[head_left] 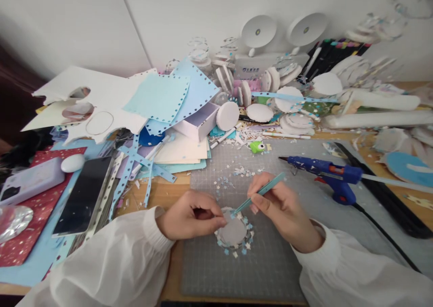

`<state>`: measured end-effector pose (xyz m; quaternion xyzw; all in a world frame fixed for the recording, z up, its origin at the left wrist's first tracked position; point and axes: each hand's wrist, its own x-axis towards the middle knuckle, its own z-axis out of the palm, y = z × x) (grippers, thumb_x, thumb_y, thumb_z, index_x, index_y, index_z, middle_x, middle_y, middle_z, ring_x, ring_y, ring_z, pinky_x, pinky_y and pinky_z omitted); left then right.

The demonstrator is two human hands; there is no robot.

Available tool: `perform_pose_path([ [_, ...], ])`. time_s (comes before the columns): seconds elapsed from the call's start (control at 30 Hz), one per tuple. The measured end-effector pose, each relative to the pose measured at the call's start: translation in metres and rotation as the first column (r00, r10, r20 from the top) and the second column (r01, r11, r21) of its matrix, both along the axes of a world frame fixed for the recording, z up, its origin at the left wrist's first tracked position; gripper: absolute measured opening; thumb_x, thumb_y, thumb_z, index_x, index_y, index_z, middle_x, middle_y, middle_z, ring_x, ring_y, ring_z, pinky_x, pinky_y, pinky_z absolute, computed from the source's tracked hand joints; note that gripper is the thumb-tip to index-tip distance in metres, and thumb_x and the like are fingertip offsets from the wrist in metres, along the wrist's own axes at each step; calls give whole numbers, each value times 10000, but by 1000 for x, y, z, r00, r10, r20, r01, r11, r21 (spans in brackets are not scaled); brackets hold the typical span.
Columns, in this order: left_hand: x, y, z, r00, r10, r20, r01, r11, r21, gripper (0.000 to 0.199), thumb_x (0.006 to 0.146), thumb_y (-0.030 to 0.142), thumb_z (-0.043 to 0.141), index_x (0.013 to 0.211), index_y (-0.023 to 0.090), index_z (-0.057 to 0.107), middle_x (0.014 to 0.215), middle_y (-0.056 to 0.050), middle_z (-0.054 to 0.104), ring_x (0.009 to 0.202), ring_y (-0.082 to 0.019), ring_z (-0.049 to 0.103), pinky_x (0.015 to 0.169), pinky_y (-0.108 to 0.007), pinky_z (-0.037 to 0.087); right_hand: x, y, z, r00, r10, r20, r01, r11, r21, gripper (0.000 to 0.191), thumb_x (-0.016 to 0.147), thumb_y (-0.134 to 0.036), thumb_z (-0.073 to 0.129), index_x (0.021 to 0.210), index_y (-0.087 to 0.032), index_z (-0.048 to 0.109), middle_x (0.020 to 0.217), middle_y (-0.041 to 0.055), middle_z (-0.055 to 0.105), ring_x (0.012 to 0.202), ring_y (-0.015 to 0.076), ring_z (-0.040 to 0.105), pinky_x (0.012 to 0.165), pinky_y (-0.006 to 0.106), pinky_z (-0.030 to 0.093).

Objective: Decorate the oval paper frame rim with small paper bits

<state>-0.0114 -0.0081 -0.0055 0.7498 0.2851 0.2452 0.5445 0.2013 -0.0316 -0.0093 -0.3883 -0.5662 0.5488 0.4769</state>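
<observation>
A round white disc [232,231] ringed with small blue and white stars lies on the grey cutting mat [209,271]. At its upper left rim, my left hand [193,214] is closed, thumb and forefinger pinched on the edge. My right hand [280,208] grips teal tweezers [267,187], slanting down and left. Their tips touch or hover just over the disc's upper rim, beside a small blue star; I cannot tell whether they hold it. Loose paper stars [225,183] are scattered on the mat beyond my hands.
Right of my right hand lies a blue hot glue gun [326,169], its cord trailing toward me. Behind the mat are piled white discs [227,116], a small drawer box [199,122] and punched blue paper [162,97]. A phone [83,196] lies at left.
</observation>
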Motion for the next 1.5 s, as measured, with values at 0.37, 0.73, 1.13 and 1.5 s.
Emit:
perform_pose_path([
  [0.37,0,0,1,1000,2,4,-2,1000,20,268,810,259,590,624,75,649,482,40,371,435,-51,326,426,-183,261,-1,0,3,999,-31,26,31,1000,-2,100,845,-293,569,814,-198,565,696,-16,474,567,93,491,509,237,412],
  [0.73,0,0,1,1000,0,31,0,1000,-6,185,763,156,596,605,69,638,488,48,355,437,-47,308,434,-186,254,1,-3,2,998,-21,64,8,980,197,42,844,-191,556,844,-225,580,735,8,506,675,132,503,583,271,414],
  [1.13,0,0,-1,999,-12,32,12,1000,-1,205,775,164,589,584,89,601,490,54,341,438,-49,295,439,-193,248,5,-3,3,983,11,184,-69,946,316,68,826,-181,566,853,-242,570,707,15,544,663,157,520,586,317,400],
  [1.5,0,0,-1,999,-10,42,9,1000,19,265,808,236,577,582,99,594,490,51,346,434,-53,303,438,-194,255,6,-4,1,981,18,193,-81,942,324,82,826,-192,571,877,-256,574,705,15,535,660,161,519,583,322,400],
])
